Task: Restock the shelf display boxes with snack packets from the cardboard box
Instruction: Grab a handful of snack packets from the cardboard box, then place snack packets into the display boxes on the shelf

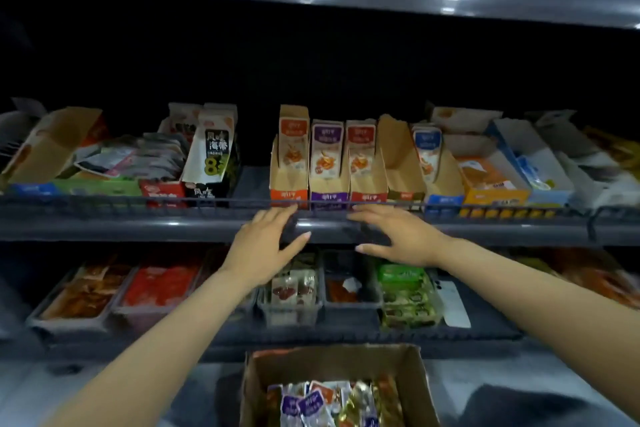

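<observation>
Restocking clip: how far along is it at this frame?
Partly done: the orange box, purple box and red box hold upright packets. In hand: nothing; the left hand and right hand are open and empty at the shelf edge. Left: the brown box beside them looks empty, and the cardboard box holds many loose packets.

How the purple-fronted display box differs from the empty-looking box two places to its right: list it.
The purple-fronted display box holds upright packets; the empty-looking box shows only bare cardboard inside. The purple-fronted box's front panel is purple; the empty-looking box's is brownish. Both are narrow cardboard boxes behind the same wire rail.
</observation>
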Demonstrator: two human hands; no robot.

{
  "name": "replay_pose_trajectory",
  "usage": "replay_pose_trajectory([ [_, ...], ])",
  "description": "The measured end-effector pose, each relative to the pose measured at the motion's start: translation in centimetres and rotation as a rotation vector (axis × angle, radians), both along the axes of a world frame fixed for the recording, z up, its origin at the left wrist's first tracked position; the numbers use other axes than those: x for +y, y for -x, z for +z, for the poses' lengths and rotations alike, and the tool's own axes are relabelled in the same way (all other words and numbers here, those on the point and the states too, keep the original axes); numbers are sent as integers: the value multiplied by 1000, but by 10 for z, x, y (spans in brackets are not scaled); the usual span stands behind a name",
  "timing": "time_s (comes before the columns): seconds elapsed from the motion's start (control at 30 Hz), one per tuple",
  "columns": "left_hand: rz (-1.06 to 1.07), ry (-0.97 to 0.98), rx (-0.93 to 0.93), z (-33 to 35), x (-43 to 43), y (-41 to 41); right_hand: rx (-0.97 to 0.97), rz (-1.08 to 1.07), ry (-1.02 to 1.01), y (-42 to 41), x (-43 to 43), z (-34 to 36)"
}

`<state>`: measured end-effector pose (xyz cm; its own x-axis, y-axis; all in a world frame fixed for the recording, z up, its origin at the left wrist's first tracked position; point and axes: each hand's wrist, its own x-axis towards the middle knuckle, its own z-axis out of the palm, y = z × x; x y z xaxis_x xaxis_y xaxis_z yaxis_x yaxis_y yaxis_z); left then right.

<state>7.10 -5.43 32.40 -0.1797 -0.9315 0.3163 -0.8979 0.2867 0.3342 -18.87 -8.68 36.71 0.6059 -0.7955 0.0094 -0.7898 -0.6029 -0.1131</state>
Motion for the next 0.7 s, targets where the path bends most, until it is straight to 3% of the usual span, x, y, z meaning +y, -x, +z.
replay_pose_trajectory([
  [0.37, -17, -226, -124, -120, 46, 22, 28, -184, -298, 54, 64, -176],
  [0.7, 43, -618, -274, -244, 52, 37, 102, -310, -574, 60, 82, -309],
])
